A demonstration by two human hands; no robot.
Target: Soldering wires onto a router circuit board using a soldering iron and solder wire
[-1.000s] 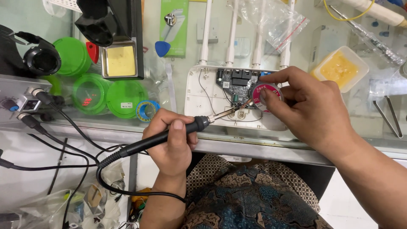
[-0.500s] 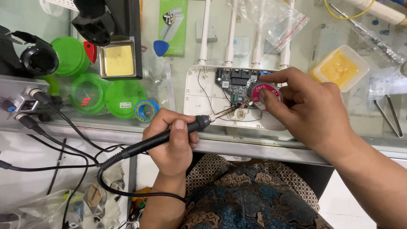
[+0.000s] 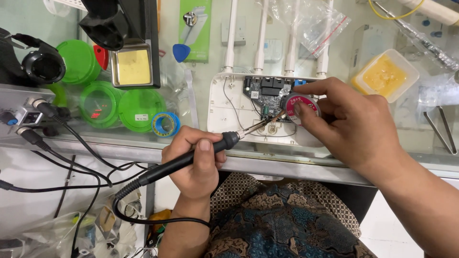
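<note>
The white router (image 3: pixel 239 114) lay open on the glass bench (image 3: pixel 143 143), with its lid off and its small circuit board (image 3: pixel 267 95) showing. Four white antennas (image 3: pixel 260 38) stuck up from its far edge.

The left hand (image 3: pixel 196 165) was closed tight around the black handle of the soldering iron (image 3: pixel 191 160), just in front of the router. The thin metal tip reached up onto the board. Its black cord (image 3: pixel 119 205) hung down below the bench edge.

The right hand (image 3: pixel 349 124) was at the right side of the router. Its thumb and fingers pinched a small pink reel (image 3: pixel 301 107) that rested over the board. A thin strand from the reel seemed to run to the iron's tip, but it was too fine to be sure.

The iron looked light and stiff, and its tip was likely very hot, so the safe place to hold it was the black handle, like a pen. The reel looked small and light, easy to pinch by its flat sides. The board looked easy to break.

Left of the router sat green round tubs (image 3: pixel 119 105), a blue tape roll (image 3: pixel 165 124) and a tin with a yellow sponge (image 3: pixel 134 67). To the right of the router sat a tub of yellow paste (image 3: pixel 385 74).
</note>
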